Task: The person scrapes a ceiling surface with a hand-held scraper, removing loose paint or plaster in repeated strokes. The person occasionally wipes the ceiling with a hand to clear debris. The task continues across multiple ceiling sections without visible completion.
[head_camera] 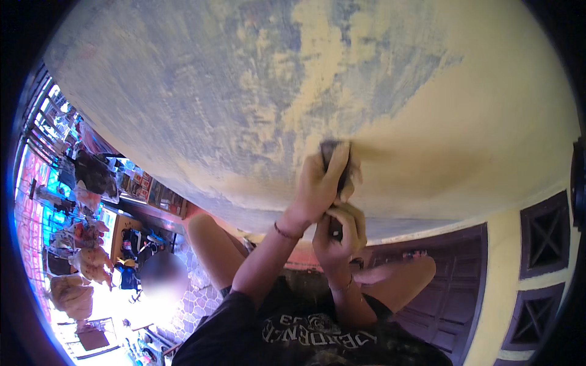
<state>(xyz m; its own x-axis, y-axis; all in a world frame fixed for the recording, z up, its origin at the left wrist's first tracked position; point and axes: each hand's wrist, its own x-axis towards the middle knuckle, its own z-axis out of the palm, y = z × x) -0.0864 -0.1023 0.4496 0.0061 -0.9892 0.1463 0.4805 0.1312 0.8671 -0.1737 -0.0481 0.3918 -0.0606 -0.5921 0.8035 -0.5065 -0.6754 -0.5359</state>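
My left hand (320, 183) grips a dark block (336, 160) against a large painted wall (430, 151). The wall is yellowish cream, with worn, patchy grey-blue areas above and to the left of the block. Just below the left hand, my right hand (343, 228) is closed around a small dark object (336, 229), mostly hidden by the fingers. Whether this object and the block are joined cannot be told. The fingers by the block are slightly blurred.
My bent knees (203, 228) are on both sides below the wall. At left, bags and goods (94, 176) hang near shelves (158, 194), and a person (162, 274) is on the stone-patterned floor (199, 302). At right stands a brown panelled door (439, 293) beside dark vent panels (545, 235).
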